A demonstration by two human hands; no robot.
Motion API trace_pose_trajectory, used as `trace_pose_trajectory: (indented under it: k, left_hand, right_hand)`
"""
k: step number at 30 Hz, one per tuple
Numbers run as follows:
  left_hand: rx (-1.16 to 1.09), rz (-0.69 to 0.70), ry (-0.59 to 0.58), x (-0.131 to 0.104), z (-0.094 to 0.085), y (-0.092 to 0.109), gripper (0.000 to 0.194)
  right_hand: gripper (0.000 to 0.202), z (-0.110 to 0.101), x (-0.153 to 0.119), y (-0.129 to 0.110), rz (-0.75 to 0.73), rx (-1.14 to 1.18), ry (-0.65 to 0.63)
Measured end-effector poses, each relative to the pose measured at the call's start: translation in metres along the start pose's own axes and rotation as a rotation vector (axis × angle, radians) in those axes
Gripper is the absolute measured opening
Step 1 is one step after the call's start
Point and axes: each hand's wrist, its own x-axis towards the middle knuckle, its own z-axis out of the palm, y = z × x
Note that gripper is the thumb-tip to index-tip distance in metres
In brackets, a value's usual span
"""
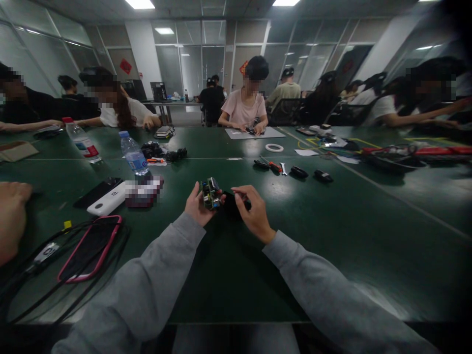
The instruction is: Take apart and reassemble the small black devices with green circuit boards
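A small green circuit board assembly (pixel 211 192) with metal and blue parts rests in my left hand (pixel 197 204), whose fingers wrap round its sides above the table. My right hand (pixel 254 209) is just right of it, thumb and forefinger pinched together. What the pinch holds, if anything, is too small to make out. A dark black piece (pixel 231 204) shows between the two hands, partly behind my right fingers; whether I hold it or it lies on the table I cannot tell.
On the green table (pixel 228 275), beyond my hands, lie a screwdriver (pixel 275 167), a wrench (pixel 283 169) and black casings (pixel 298 172). Bottles (pixel 133 153), a pink-edged phone (pixel 92 248) and cables (pixel 47 295) are leftward. A neighbour's hand (pixel 13 216) rests at far left; a person (pixel 244 105) works opposite.
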Motion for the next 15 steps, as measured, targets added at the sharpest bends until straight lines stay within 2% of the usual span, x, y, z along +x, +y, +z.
trace_pose_trajectory:
  k: [5, 10, 15]
  left_hand:
    - [0.013, -0.02, -0.054, -0.012, 0.02, -0.003, 0.048]
    - [0.059, 0.038, -0.1, -0.022, 0.033, -0.008, 0.047]
    - [0.081, 0.165, -0.11, -0.026, 0.042, -0.016, 0.043]
  right_hand:
    - [0.031, 0.0, -0.005, -0.019, -0.123, -0.05, -0.102]
    - [0.044, 0.003, -0.007, -0.02, -0.129, -0.092, -0.222]
    - [0.061, 0.007, -0.006, -0.015, -0.069, -0.007, -0.233]
